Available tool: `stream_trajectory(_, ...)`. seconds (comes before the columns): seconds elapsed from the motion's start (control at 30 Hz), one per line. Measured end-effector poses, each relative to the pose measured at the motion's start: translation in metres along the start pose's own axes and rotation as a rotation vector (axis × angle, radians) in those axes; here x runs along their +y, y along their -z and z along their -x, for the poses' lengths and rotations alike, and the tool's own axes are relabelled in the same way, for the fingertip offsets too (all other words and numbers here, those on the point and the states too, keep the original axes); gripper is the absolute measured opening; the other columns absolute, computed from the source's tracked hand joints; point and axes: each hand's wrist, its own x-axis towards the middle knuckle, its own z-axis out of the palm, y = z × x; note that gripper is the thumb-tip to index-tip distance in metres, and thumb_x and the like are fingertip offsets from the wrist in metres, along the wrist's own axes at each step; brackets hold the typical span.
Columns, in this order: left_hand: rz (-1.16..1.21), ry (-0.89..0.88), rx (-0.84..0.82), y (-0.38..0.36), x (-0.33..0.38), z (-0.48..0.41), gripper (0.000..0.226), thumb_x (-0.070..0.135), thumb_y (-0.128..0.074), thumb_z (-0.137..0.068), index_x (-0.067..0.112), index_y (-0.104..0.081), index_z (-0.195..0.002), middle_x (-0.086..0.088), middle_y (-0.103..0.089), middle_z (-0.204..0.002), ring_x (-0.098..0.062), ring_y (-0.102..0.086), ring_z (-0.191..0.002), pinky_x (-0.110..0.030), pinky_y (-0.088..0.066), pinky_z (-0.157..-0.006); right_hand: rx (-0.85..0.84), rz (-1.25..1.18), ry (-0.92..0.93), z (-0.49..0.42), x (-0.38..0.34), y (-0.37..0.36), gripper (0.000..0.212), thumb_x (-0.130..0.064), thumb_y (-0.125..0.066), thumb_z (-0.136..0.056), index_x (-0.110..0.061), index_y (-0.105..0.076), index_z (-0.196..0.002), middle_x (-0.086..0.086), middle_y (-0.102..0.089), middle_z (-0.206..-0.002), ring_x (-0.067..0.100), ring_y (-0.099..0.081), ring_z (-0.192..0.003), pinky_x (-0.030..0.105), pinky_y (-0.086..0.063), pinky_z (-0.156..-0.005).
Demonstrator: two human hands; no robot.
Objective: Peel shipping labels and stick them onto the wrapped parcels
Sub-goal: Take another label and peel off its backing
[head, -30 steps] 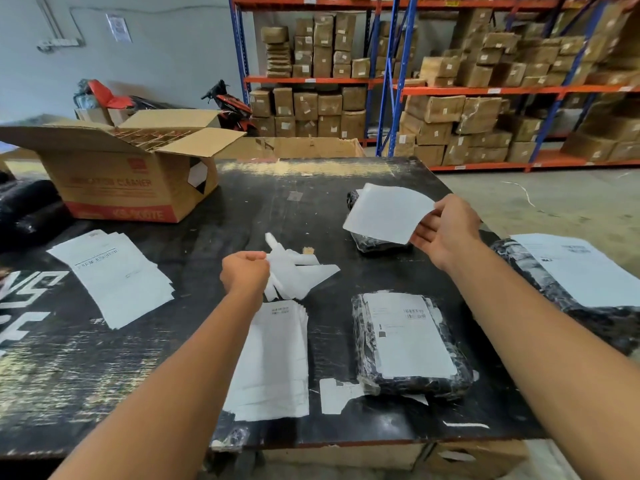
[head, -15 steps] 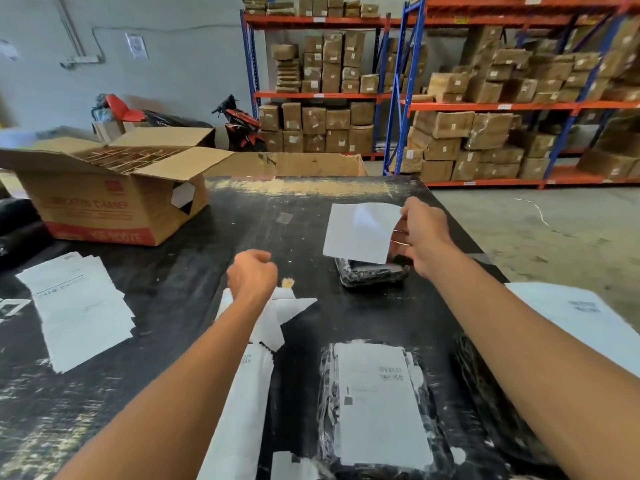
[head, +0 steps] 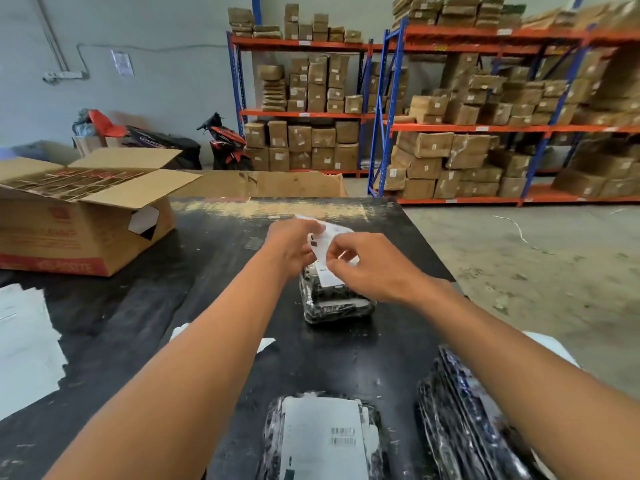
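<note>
Holding label [head: 323, 245] over parcel [head: 337, 303]

The white label (curled, black print showing) is pinched by the left hand [head: 289, 245] and the right hand [head: 367, 268] just over the small parcel, wrapped in glossy black film and set at the far middle of the black table [head: 138, 306].

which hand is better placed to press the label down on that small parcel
Probably the right hand: it pinches the label at its lower end, right over the small parcel. The left hand grips the label's upper part, higher and farther from the wrap.
</note>
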Motion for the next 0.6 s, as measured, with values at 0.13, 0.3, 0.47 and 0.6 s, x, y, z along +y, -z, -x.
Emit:
stream_trajectory(0.13,-0.030,-0.139,0.032,-0.015,-0.008,-0.018,0.037,-0.012,-0.057,-0.078,0.007,-0.058,-0.109,-0.019,-0.068,-0.108,-0.031,-0.061,-0.089,-0.052,-0.055,-0.080,-0.078,0.005,-0.023,-0.001,0.015,0.015,0.021,-0.019,-0.056,-0.085,-0.026,-0.075,-0.089,-0.010,-0.072,-0.099,0.011,-0.062,-0.098,0.038,-0.052,-0.090)
stream_trajectory(0.3,0.020,-0.167,-0.049,-0.026,-0.014,-0.027,0.045,-0.013,-0.050,-0.084,0.019,-0.050,-0.116,-0.009,-0.063,-0.109,-0.026,-0.059,-0.088,-0.041,-0.054,-0.069,0.256,-0.039,-0.220,-0.027,0.049,0.026,0.022,-0.020,-0.051,-0.092,-0.019,-0.071,-0.081,-0.006,-0.068,-0.082,0.016,-0.063,-0.080,0.034,-0.053,-0.077)
stream_trajectory(0.47,0.074,-0.106,-0.182,-0.025,-0.019,-0.029,0.042,-0.011,-0.048,-0.087,0.017,-0.051,-0.118,-0.010,-0.061,-0.119,-0.030,-0.060,-0.095,-0.044,-0.054,-0.075,0.087,-0.681,-0.729,-0.054,0.077,0.033,0.033,-0.040,-0.065,-0.089,-0.011,-0.061,-0.103,0.006,-0.068,-0.094,0.019,-0.064,-0.081,0.034,-0.050,-0.068)
stream_trajectory(0.6,0.038,-0.085,-0.188,-0.019,-0.017,-0.038,0.042,-0.012,-0.049,-0.089,0.019,-0.052,-0.117,-0.013,-0.061,-0.121,-0.031,-0.060,-0.095,-0.042,-0.054,-0.072,-0.022,-0.810,-0.698,-0.065,0.089,0.029,0.017,-0.014,-0.072,-0.087,-0.009,-0.071,-0.104,0.006,-0.075,-0.095,0.017,-0.069,-0.080,0.035,-0.057,-0.070)
